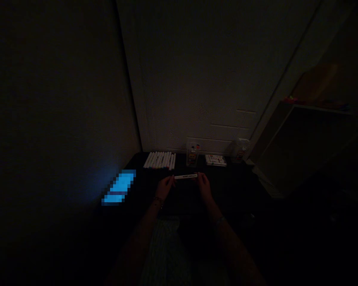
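Note:
A white marker (185, 176) is held level above the dark table, one end in each hand. My left hand (165, 186) is closed on its left end, and my right hand (204, 184) pinches the right end. Behind my left hand, a row of white markers (159, 160) lies side by side on the table. Beyond the held marker stands a clear plastic case (192, 155) with a few things inside. To its right lies a flat pack of white markers (215, 160). Dim light hides the finer print on the marker.
At the left of the dark table (179, 198), a blurred, bright blue screen (119, 187) glows beside the wall. A clear bag or container (241, 151) stands at the back right corner. A wall closes off the back, and a shelf unit (282, 139) rises at the right.

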Available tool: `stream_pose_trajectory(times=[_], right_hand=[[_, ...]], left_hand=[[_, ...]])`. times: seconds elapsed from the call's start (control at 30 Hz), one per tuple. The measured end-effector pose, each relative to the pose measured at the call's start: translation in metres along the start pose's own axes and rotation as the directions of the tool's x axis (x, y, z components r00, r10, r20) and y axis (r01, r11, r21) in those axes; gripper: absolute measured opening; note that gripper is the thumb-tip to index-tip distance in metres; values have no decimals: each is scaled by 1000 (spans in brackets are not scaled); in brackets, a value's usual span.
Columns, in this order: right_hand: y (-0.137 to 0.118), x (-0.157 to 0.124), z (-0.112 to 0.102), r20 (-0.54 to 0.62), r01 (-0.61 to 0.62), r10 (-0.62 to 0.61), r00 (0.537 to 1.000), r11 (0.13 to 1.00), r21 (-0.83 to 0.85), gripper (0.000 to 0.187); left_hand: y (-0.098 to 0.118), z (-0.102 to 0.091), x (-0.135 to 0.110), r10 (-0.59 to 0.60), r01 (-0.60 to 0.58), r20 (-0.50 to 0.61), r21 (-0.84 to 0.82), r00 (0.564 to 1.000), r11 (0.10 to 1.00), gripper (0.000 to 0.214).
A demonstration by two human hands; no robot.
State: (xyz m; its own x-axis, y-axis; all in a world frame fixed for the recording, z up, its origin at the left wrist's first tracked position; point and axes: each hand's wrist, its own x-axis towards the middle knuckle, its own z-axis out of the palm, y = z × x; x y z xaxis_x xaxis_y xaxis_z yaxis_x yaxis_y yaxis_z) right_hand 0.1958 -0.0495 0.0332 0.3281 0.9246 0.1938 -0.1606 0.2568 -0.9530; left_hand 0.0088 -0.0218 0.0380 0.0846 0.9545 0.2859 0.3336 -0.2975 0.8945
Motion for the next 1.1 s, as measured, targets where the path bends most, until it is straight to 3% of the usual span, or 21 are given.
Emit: stream_pose_trajectory(times=[0.23,0.43,0.67,0.83,1.1], right_hand=[[0,0,0,1,-8,8,1000,1000,17,34],[1,0,-1,82,36,-34,996,999,-24,33],[3,1,-2,60,-17,16,998,1000,10,35],[7,4,-2,-6,-33,33,999,997,66,36],[3,3,-3,10,-57,56,998,990,128,34]], left_hand=[[-2,1,1,-27,27,22,-11,999,1000,43],[-5,7,-2,-22,19,91,34,996,999,42],[-3,6,-2,29,-35,61,86,998,996,47],[-4,6,-1,-15,12,72,40,997,999,57],[-4,7,-1,-23,21,56,37,998,999,57]])
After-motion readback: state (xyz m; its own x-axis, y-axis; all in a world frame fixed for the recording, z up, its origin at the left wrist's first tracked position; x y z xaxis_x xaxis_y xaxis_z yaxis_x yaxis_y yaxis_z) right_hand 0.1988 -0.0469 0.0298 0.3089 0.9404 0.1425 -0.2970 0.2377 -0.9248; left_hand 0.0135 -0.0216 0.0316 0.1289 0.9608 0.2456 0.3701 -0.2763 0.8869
